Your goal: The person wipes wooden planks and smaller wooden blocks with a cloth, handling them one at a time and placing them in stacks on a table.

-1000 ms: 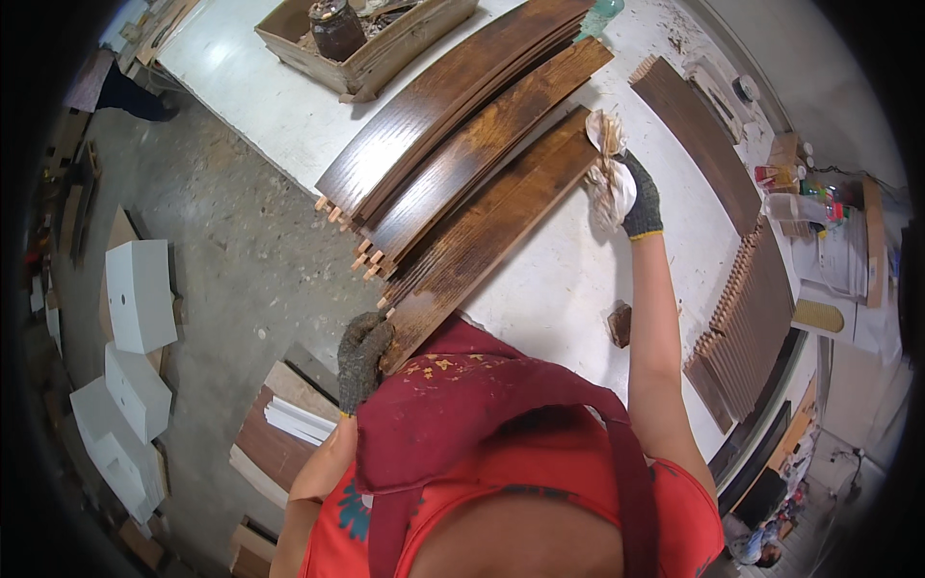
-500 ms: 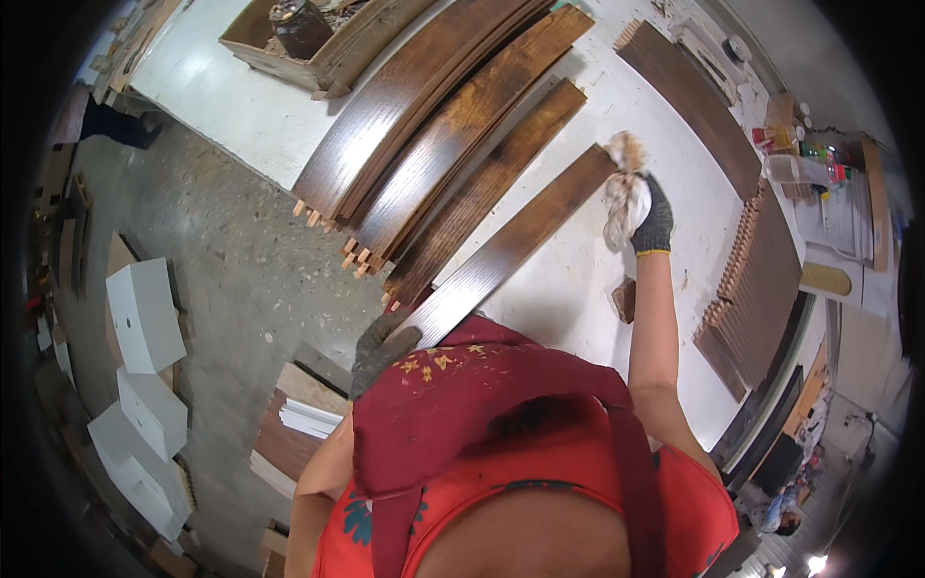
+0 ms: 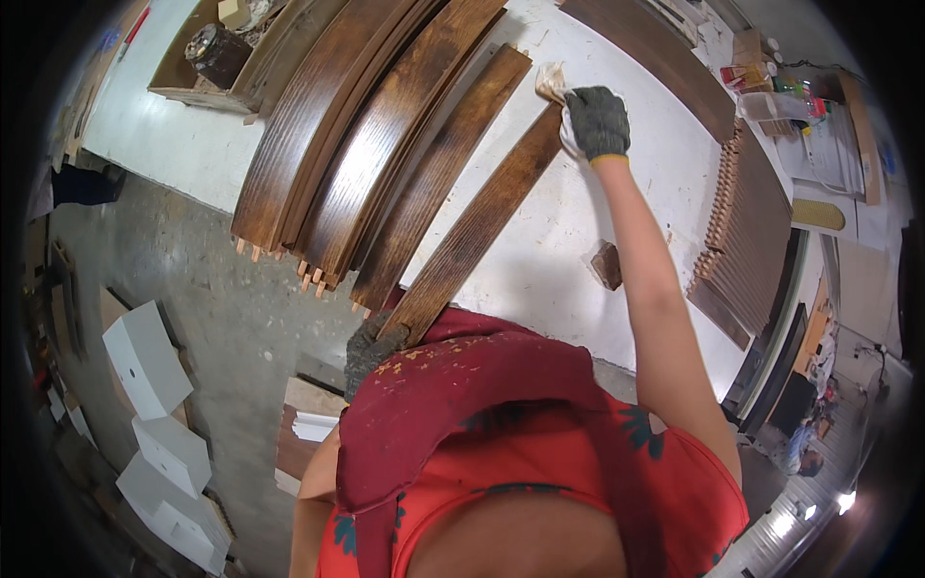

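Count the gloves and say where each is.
2. One glove is on the left hand, at the near end of the brown slat; the other glove is on the right hand, with a pale cloth at the far end. More could be hidden at the dim edges.

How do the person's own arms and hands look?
The left hand and right hand wear dark grey, knitted-looking gloves; the right one shows a yellow wrist edge. The right forearm is bare below a short red sleeve with dark teal print.
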Motion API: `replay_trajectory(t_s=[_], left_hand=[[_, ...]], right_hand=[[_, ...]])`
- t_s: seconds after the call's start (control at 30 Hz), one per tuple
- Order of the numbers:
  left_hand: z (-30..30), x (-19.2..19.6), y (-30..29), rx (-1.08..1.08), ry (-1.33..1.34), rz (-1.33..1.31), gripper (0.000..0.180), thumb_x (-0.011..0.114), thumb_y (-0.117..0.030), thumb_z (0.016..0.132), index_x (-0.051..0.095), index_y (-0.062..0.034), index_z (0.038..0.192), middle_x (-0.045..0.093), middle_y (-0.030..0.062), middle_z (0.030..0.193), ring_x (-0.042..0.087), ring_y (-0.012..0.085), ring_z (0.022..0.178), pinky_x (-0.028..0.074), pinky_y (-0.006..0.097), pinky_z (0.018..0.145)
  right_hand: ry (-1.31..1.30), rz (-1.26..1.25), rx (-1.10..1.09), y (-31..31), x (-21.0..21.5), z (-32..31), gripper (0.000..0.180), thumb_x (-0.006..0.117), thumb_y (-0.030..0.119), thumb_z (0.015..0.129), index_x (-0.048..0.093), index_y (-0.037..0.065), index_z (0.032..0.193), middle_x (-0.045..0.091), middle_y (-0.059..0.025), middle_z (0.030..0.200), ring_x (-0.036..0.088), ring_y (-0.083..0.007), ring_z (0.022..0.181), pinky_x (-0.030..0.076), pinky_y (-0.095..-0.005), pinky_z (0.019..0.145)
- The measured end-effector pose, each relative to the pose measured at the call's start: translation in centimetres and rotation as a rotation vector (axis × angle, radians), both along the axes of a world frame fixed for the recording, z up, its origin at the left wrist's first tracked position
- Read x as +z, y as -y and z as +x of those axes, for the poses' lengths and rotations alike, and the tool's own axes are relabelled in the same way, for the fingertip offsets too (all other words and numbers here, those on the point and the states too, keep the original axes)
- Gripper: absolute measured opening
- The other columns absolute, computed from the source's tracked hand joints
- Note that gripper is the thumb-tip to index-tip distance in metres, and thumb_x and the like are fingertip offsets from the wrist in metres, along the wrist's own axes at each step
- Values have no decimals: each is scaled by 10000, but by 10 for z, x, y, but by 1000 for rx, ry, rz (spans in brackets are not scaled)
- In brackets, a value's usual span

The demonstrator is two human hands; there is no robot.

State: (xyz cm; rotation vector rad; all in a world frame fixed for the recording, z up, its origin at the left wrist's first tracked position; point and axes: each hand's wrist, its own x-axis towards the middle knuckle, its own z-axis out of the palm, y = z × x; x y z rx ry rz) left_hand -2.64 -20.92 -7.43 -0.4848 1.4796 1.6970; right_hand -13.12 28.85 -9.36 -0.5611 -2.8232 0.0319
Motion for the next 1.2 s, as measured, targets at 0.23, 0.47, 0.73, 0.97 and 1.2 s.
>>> replay_trajectory(t_s=[0.23, 0.47, 0.73, 0.97, 1.2], left_hand=[[0, 0, -2, 14, 53, -37, 283, 690, -123, 848, 653, 21, 1089, 680, 79, 935, 620, 131, 787, 511, 296, 709], [1, -1, -1, -16, 54, -59, 300, 685, -119, 852, 642, 23, 1112, 680, 80, 947, 628, 139, 801, 514, 293, 725], [2, -7, 2, -11, 44, -17, 304, 682, -101, 854, 636, 29, 1125, 679, 75, 956, 629, 135, 819, 513, 288, 735], [-1, -1, -4, 23, 46, -16, 285, 690, -97, 851, 646, 29, 1102, 681, 79, 943, 632, 140, 793, 520, 295, 707], [1, 10, 6, -29, 34, -57, 247, 686, -95, 838, 664, 19, 1057, 686, 83, 907, 630, 141, 776, 516, 292, 699]], right_hand=[[-26, 67, 9, 57, 24, 14, 205, 569, 243, 873, 714, 125, 957, 672, -99, 980, 615, -307, 875, 500, -443, 768], [-68, 29, 44, 45, 21, 3, 186, 587, 243, 849, 727, 137, 910, 666, -98, 935, 616, -300, 857, 498, -440, 751], [113, -52, 0, 65, 23, 5, 200, 575, 263, 863, 723, 140, 918, 652, -140, 951, 617, -309, 894, 511, -427, 788], [43, 103, -37, 39, 19, -7, 175, 551, 225, 856, 703, 140, 873, 638, -129, 887, 609, -322, 835, 498, -464, 705], [61, 144, 51, 69, 23, 19, 166, 554, 192, 849, 678, 96, 904, 636, -134, 869, 603, -308, 795, 486, -448, 715]])
